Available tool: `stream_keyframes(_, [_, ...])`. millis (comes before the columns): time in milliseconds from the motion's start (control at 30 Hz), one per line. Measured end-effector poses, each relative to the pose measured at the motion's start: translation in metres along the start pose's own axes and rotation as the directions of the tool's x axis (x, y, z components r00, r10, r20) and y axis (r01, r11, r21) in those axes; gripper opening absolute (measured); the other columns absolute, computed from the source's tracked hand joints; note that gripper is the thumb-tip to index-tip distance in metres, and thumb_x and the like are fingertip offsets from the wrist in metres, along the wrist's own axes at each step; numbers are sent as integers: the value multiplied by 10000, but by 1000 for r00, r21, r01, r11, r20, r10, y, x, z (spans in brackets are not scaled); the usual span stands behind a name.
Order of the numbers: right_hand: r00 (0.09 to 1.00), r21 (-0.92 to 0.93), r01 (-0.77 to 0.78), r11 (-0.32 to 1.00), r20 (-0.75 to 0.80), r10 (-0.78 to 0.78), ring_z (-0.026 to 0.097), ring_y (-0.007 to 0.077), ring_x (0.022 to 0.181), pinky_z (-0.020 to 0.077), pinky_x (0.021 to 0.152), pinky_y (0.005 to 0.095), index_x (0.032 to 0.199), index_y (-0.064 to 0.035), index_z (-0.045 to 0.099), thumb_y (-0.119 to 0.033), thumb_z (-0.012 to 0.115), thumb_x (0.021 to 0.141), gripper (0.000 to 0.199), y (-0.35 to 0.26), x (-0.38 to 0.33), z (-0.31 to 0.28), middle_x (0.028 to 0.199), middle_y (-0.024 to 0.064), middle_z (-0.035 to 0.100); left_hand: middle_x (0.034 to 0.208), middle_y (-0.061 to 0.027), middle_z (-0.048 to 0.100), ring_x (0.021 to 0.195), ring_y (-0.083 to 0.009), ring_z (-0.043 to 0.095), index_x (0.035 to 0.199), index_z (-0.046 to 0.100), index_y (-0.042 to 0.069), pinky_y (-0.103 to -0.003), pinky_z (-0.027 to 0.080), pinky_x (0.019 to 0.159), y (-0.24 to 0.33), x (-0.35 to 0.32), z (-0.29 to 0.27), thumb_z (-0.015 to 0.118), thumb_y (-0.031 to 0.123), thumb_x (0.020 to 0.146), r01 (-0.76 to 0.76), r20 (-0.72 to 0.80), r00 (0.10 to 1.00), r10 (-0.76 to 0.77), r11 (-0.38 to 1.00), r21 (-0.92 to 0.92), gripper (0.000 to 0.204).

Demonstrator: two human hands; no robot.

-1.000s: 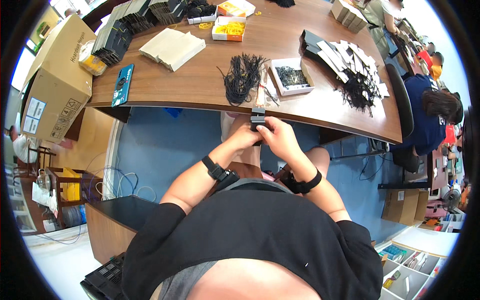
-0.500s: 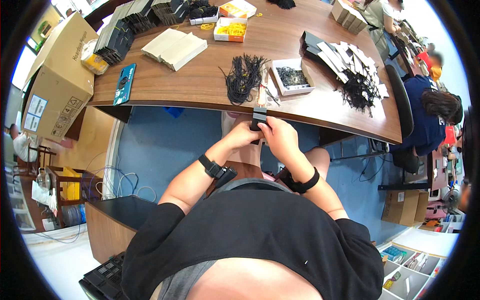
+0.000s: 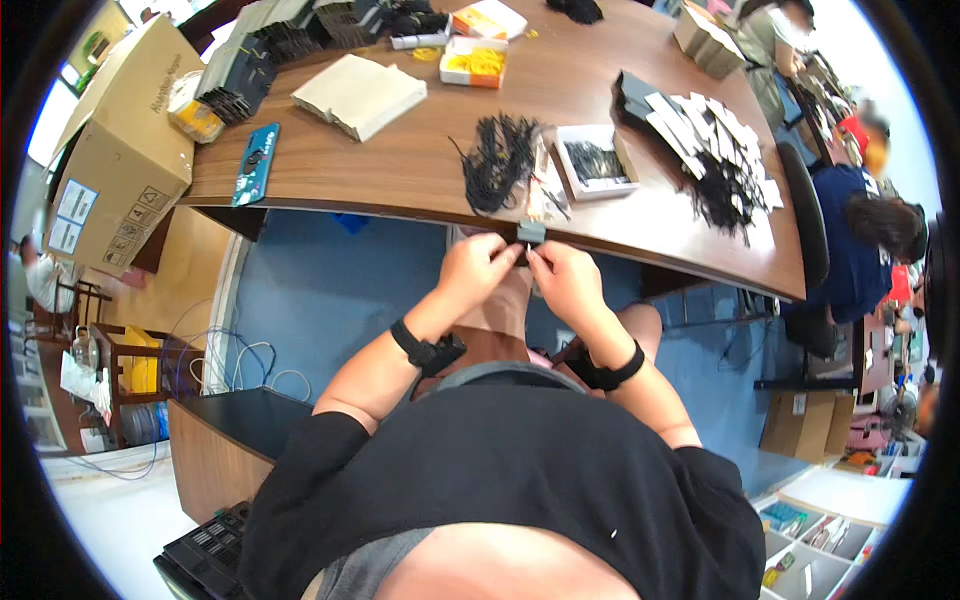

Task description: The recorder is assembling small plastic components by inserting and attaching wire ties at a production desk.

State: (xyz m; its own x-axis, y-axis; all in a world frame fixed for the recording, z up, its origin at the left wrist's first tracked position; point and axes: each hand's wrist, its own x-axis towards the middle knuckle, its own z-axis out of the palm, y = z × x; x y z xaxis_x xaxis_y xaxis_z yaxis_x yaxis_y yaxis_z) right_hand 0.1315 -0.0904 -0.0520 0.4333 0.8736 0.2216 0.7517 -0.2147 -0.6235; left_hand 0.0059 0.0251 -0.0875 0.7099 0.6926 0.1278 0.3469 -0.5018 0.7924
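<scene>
Just off the table's near edge, both hands meet at a small dark grey, folded card-like piece point(image 3: 531, 232). My left hand point(image 3: 478, 270) is closed, thumb and fingertips pinching at the piece's left side. My right hand point(image 3: 568, 282) pinches its right side. A tiny pale tip shows between the thumbs; I cannot make out what it is. Beyond the hands lies a bundle of black cords point(image 3: 498, 165) on the table. Beside it stands a white open box point(image 3: 622, 186) of small black pieces. A pile of white strips with black strings point(image 3: 708, 140) lies farther right.
On the brown table point(image 3: 400, 170) lie a beige card stack point(image 3: 358, 95), a teal phone-like object point(image 3: 256, 165) and a box of yellow bands point(image 3: 474, 62). Rows of dark cards point(image 3: 240, 75) stand far left beside a large carton point(image 3: 130, 150). A person point(image 3: 850, 235) sits at right.
The dark piece has shifted slightly nearer and now looks shorter, tilted or folded between the fingers. My hands have drawn a little apart, and the view has shifted slightly.
</scene>
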Motion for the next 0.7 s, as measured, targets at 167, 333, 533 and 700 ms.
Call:
stream_keyframes(167, [994, 141, -104, 985, -11, 106, 648, 265, 688, 496, 628, 361, 873, -37, 673, -204, 590, 895, 188, 22, 2, -45, 747, 138, 658, 684, -51, 640, 628, -117, 594, 764, 652, -2, -288, 472, 603, -5, 15, -62, 651, 204, 876, 57, 0, 998, -59, 961, -269, 234])
stream_keyframes(333, [884, 135, -104, 985, -442, 154, 614, 210, 677, 472, 649, 326, 904, -12, 663, -162, 574, 914, 175, 92, 21, -102, 745, 116, 651, 712, -4, 596, 667, -84, 529, 827, 657, 8, -250, 446, 625, -44, 72, -178, 658, 150, 864, -81, -298, 953, 60, 995, -61, 146])
stream_keyframes(533, [757, -196, -167, 966, -653, -2, 613, 249, 754, 472, 693, 352, 938, -56, 661, -163, 552, 911, 155, 131, 35, -78, 821, 98, 650, 1380, -183, 392, 1289, -379, 332, 1335, 469, 117, -538, 328, 1026, -55, 152, -255, 654, 539, 769, 196, -213, 976, -56, 659, 727, 730])
stream_keyframes(700, [741, -260, -180, 949, -670, -43, 614, 265, 775, 481, 690, 364, 937, -67, 655, -167, 561, 893, 144, 125, 35, -76, 851, 88, 643, 1414, -195, 383, 1341, -407, 287, 1344, 493, 125, -632, 256, 1037, -39, 187, -290, 525, 621, 843, 376, -312, 924, -220, 381, 844, 705])
